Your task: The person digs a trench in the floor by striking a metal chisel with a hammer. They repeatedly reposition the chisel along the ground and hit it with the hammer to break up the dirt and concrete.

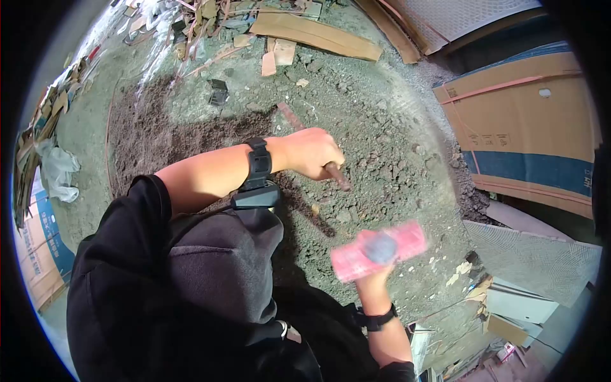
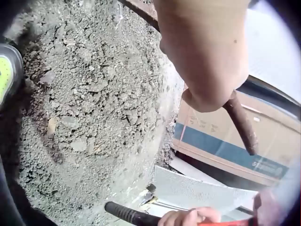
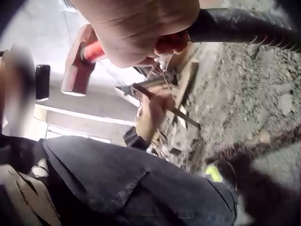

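Observation:
My left hand (image 1: pixel 314 154) grips a rusty metal bar (image 1: pixel 337 176) that slants over the broken soil, its lower end close to the ground in the right wrist view. The bar's upper end sticks out past the fist in the left wrist view. My right hand (image 3: pixel 141 30) holds a sledgehammer by its handle, near the head. The red hammer head (image 3: pixel 77 66) is raised, and the black ribbed handle grip (image 3: pixel 235 26) extends on the other side of the hand. In the head view the hammer (image 1: pixel 407 240) is blurred, below and right of the bar.
Loose grey-brown soil (image 1: pixel 375 159) covers the ground around the bar. A large cardboard box (image 1: pixel 522 121) stands at the right, with a textured panel (image 1: pixel 534 254) below it. Cardboard strips (image 1: pixel 312 35) and scraps lie at the far side. A shoe (image 3: pixel 218 173) is close by.

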A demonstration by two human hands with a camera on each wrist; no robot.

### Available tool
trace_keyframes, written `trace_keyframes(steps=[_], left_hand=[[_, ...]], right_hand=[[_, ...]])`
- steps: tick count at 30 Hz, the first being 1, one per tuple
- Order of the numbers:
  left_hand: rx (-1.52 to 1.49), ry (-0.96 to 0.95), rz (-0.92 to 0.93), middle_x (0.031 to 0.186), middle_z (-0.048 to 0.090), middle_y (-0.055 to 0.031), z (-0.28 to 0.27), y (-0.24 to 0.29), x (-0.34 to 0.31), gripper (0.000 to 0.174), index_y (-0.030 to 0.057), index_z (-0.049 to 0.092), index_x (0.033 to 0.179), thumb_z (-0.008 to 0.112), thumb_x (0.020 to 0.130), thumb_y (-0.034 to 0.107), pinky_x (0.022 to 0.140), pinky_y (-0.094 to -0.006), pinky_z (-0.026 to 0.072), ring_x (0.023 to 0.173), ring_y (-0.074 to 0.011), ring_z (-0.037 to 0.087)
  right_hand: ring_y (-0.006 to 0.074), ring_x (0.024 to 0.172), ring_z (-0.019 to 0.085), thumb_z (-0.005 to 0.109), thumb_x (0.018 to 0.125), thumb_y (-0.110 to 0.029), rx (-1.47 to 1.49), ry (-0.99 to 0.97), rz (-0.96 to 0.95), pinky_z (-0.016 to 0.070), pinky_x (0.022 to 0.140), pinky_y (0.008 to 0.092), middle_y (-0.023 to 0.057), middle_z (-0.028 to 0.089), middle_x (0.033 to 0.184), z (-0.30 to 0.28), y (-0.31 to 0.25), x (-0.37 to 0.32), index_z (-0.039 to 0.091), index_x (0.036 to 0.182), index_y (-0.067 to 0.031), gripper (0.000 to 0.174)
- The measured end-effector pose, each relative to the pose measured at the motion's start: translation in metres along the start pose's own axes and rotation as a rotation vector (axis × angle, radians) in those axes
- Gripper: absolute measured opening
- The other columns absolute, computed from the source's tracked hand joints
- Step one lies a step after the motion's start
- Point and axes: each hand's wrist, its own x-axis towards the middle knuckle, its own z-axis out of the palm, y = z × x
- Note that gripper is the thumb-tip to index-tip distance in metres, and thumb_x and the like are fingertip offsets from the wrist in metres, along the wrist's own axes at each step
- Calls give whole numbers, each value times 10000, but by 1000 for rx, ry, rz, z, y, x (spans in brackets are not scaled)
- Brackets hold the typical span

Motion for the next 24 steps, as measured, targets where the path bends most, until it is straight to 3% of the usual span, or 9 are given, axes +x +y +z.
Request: trace_keyframes(steps=[1, 2, 5, 11, 14, 15, 17, 19, 24], left_hand=[[-13, -7, 7, 590, 565, -80, -1, 0, -2, 124, 97, 560, 629, 671, 579, 124, 506, -417, 413, 586, -314, 561], [1, -12, -20, 597, 573, -76, 4, -3, -5, 121, 106, 583, 642, 672, 564, 130, 519, -410, 425, 600, -303, 572], [199, -197, -85, 600, 578, -71, 2, -17, -17, 131, 116, 601, 653, 674, 547, 142, 523, -409, 432, 602, -294, 579], [109, -37, -41, 597, 578, -59, -9, -19, -21, 134, 117, 589, 629, 678, 531, 135, 505, -394, 432, 588, -287, 576], [88, 54, 5, 594, 575, -58, -2, -31, -18, 131, 108, 567, 617, 664, 530, 105, 492, -389, 420, 574, -288, 571], [76, 50, 11, 594, 575, -58, -5, -30, -18, 131, 108, 567, 617, 664, 530, 105, 492, -389, 420, 574, -288, 571], [23, 10, -45, 594, 570, -59, -10, -27, -16, 123, 100, 547, 610, 643, 536, 79, 492, -386, 418, 577, -288, 569], [36, 33, -26, 595, 566, -60, -14, -29, -11, 116, 98, 543, 610, 629, 539, 64, 495, -388, 416, 583, -289, 569], [17, -31, -28, 601, 566, -54, -8, -26, -18, 155, 104, 551, 632, 652, 517, 75, 497, -388, 420, 597, -278, 573]], right_hand=[[350, 613, 625, 660, 706, -91, -192, -141, -106, 505, 569, 369, 159, 600, 629, 7, -10, 10, 615, 921, -69, 221], [367, 626, 614, 659, 700, -122, -530, -182, 93, 503, 580, 405, 188, 597, 642, 11, -25, 18, 623, 933, -96, 236], [360, 622, 615, 659, 733, -158, -662, -265, 170, 499, 564, 400, 197, 598, 643, 5, -40, 32, 624, 877, -87, 164], [315, 614, 643, 640, 742, -63, -201, -123, 96, 495, 564, 317, 184, 606, 640, -1, -41, 25, 603, 867, -1, 145], [323, 640, 648, 625, 732, -37, -120, -144, 35, 497, 588, 331, 195, 611, 660, 13, -8, 27, 599, 898, 2, 172], [340, 654, 644, 630, 735, -55, -126, -194, 25, 502, 596, 347, 201, 614, 673, 19, -8, 30, 596, 896, -12, 171], [397, 685, 611, 609, 753, -170, -560, -355, 148, 488, 609, 459, 208, 615, 714, 25, -8, 42, 579, 931, -83, 200], [398, 675, 607, 602, 750, -193, -800, -479, 216, 484, 621, 483, 202, 612, 698, 25, -17, 47, 589, 948, -100, 220], [402, 684, 605, 586, 768, -235, -733, -490, 275, 487, 631, 486, 199, 615, 703, 14, 6, 32, 602, 931, -127, 196]])
